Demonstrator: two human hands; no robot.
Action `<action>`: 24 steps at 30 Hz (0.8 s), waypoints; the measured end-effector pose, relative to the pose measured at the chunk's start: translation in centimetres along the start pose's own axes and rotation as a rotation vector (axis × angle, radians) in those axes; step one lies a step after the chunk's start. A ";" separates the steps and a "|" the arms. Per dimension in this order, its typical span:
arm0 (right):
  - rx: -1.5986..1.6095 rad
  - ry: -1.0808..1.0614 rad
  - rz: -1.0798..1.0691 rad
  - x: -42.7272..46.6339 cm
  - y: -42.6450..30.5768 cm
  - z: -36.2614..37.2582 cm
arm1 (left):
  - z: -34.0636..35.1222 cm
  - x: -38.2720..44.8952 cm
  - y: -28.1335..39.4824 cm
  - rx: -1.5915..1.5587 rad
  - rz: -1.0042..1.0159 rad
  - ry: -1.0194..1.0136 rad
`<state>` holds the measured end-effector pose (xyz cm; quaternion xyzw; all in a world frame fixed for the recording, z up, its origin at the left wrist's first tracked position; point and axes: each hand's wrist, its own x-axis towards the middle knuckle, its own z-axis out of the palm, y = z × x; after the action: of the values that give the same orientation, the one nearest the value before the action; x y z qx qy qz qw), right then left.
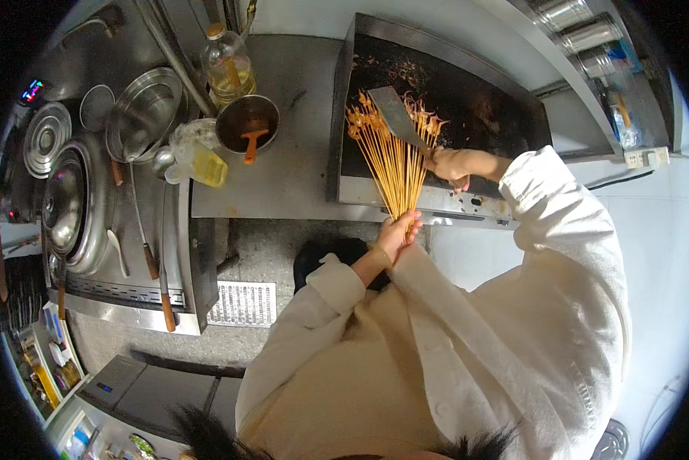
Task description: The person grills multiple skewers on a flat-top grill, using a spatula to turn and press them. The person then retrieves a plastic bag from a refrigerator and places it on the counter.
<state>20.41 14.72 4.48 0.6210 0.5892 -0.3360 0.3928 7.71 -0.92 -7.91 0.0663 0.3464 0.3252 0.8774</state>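
A fanned bundle of bamboo skewers lies over the dark flat griddle, with orange-brown food pieces on the far ends. My left hand is closed around the near ends of the skewers, just off the griddle's front edge. The handle of a wide metal spatula is in my right hand; its blade rests on or just above the skewers near the food, and which of the two I cannot tell. Both hands are in view, the right one over the griddle's front part.
Left of the griddle, a steel counter holds a pot with an orange-handled brush, an oil bottle and a plastic jug of yellow liquid. Further left are ladles, a large steel bowl and a lidded wok. A shelf with canisters hangs right.
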 end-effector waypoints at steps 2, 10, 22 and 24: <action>0.048 0.092 -0.065 -3.1 0.0 -1.7 | -0.3 0.1 0.1 0.012 0.017 0.001; -0.039 0.284 -0.065 -4.1 3.8 -1.0 | 0.2 0.3 -0.3 0.004 0.018 0.040; -0.151 0.321 -0.138 -0.6 8.9 -1.8 | 0.0 0.1 -0.5 0.041 0.101 0.042; -0.354 0.477 -0.212 0.2 11.2 -1.6 | 0.5 -0.5 -0.1 0.059 0.112 0.067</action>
<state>31.52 16.27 6.03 0.5395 0.7755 -0.1122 0.3082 7.83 -1.20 -7.26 0.1004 0.3806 0.3656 0.8434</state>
